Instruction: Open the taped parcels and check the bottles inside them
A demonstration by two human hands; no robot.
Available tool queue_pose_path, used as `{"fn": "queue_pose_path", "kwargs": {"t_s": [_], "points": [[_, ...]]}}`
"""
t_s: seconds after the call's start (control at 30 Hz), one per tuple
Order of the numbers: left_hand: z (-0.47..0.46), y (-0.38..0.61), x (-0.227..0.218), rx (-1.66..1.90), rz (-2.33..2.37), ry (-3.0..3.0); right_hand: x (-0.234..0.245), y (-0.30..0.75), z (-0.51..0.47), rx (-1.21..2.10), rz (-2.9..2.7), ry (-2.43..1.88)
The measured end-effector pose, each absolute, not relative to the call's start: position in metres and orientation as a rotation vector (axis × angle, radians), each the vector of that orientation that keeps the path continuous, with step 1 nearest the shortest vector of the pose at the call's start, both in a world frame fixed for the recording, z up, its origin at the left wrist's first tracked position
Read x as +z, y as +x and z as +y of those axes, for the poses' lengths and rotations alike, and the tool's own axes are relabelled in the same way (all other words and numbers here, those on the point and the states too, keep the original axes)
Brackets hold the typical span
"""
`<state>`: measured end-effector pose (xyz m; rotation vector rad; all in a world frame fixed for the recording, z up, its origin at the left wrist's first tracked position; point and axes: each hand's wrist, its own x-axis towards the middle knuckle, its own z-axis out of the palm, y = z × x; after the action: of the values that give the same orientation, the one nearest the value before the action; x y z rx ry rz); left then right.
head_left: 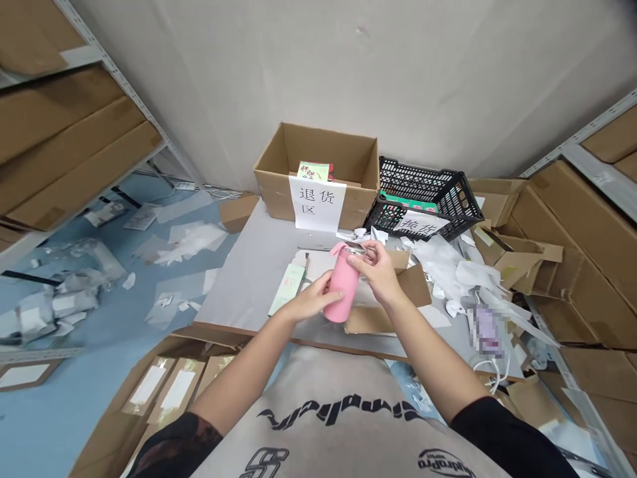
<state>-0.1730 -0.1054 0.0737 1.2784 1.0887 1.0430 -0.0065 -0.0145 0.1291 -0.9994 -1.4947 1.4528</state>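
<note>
A pink bottle (342, 285) with a metal top is held upright over the grey table (253, 265). My left hand (312, 300) wraps round its lower body from the left. My right hand (374, 265) grips its upper end, with the fingers closed near the metal rim and a pink flap. An open flat carton (393, 292) lies on the table just behind the bottle. A pale green slim box (287, 287) lies to the left of my left hand.
A cardboard box (318, 174) with a paper label stands at the table's far edge, a black plastic crate (425, 198) beside it. White wrappers (448, 265) and cartons pile up on the right. Shelves with cardboard flank both sides. Packets litter the blue floor (74, 292) on the left.
</note>
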Motion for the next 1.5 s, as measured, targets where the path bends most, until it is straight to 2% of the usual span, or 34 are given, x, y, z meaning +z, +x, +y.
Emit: {"fn": "queue_pose_path", "kwargs": {"t_s": [0.23,0.53,0.83,0.97,1.13,1.37,1.5], "points": [[-0.092,-0.151,0.078,1.128,0.921,0.817,0.119,0.011,-0.025,1.443,-1.539,-1.096],[-0.08,-0.129,0.079,1.236,1.41,1.037,0.096,0.03,-0.051,1.535,-1.627,-1.09],[-0.09,-0.112,0.093,1.333,1.156,0.829,0.093,0.045,-0.045,1.266,-1.728,-1.233],[-0.087,-0.106,0.093,1.421,1.136,0.809,0.097,0.05,-0.044,1.442,-1.519,-1.134],[-0.082,-0.104,0.089,1.309,0.959,0.727,0.101,0.051,-0.046,1.66,-1.341,-1.005],[-0.083,-0.101,0.089,1.332,1.062,0.707,0.095,0.056,-0.045,1.215,-1.727,-1.201],[-0.084,-0.102,0.091,1.364,1.143,0.773,0.092,0.054,-0.046,1.242,-1.621,-1.172]]}}
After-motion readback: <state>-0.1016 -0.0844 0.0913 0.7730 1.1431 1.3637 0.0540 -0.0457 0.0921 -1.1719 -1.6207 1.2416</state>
